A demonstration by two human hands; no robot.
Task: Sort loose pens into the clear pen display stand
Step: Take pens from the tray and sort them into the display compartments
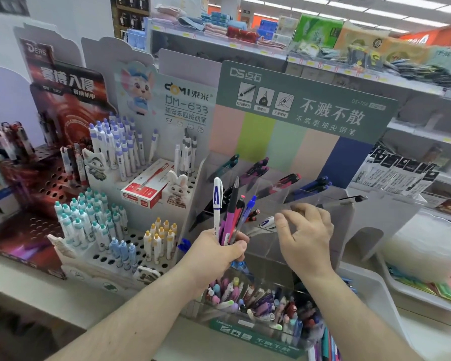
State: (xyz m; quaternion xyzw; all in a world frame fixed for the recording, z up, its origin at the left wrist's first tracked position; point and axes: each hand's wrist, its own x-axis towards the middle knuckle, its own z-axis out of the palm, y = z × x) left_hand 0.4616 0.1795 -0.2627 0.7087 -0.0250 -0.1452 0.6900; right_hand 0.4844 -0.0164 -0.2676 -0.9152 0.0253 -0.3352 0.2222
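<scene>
Nearest, the left hand (220, 252) grips a bundle of pens (231, 212) upright (one white, marked A); the right hand (306, 234), fingers loosely spread, reaches into the clear stand (279, 194) beside it.

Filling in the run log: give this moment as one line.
left hand: grips bunch of pens upright | right hand: fingers at clear pen display stand, holding nothing visible | phase: sorting underway

The pen display stand (271, 194) was clear, glossy plastic — its backing card (305, 118) matt printed paperboard. The loose pens (231, 212) looked smooth plastic; the red box (146, 187) glossy cardboard.
</scene>
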